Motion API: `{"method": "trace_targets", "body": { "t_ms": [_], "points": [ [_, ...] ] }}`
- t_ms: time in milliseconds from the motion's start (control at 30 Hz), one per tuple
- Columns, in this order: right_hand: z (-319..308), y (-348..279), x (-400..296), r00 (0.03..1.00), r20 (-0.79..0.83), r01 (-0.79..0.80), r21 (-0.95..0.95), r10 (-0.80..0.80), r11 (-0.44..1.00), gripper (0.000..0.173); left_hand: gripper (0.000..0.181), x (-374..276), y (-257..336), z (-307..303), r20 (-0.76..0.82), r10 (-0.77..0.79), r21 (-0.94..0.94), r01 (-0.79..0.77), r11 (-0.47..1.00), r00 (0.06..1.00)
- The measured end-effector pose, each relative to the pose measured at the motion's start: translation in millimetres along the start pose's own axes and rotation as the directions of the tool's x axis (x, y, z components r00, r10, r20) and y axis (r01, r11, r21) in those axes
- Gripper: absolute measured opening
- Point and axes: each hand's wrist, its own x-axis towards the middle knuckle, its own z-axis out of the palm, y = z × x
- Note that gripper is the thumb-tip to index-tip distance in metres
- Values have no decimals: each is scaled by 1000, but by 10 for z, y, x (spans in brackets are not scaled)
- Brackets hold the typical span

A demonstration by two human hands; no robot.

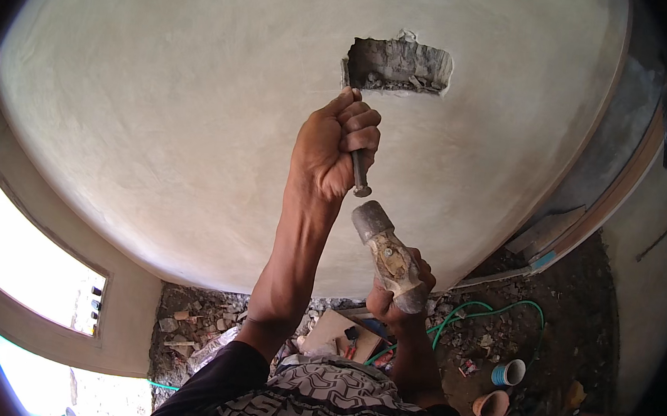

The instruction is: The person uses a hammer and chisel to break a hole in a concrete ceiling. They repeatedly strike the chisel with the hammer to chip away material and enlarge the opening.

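My left hand (341, 142) is closed around a steel chisel (360, 174), whose struck end sticks out below the fist. The chisel's tip is hidden by my fingers, at the lower left corner of a rough rectangular recess (400, 65) cut into the plastered wall (212, 118). Broken bits of masonry lie along the bottom of the recess. In my right hand (400, 294) is a worn hammer (391, 258). Its face is just below the chisel's struck end, with a small gap between them.
Rubble (198, 320) covers the ground along the wall's foot. A green hose (492, 307) curls at the right, near a blue-and-white cup (509, 373) and an orange-brown pot (490, 408). A board (330, 332) lies below me. A doorway frame (605, 218) stands to the right, a window opening (28, 256) to the left.
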Motion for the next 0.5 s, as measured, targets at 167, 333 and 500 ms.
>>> {"method": "trace_targets", "body": {
  "t_ms": [167, 333, 500],
  "points": [
    [4, 51, -20, 998, -2, 60, 0, -60, 998, 20, 18, 10, 5, 4, 7, -3, -10, 3, 1000, 1000],
    [48, 64, -36, 995, -37, 90, 25, -89, 996, 24, 18, 10, 15, 8, 7, -12, -23, 12, 1000, 1000],
    [30, 68, -28, 996, 48, 86, -94, -81, 992, 25, 18, 24, 10, 24, 39, 2, 5, -2, 1000, 999]
  ]
}}
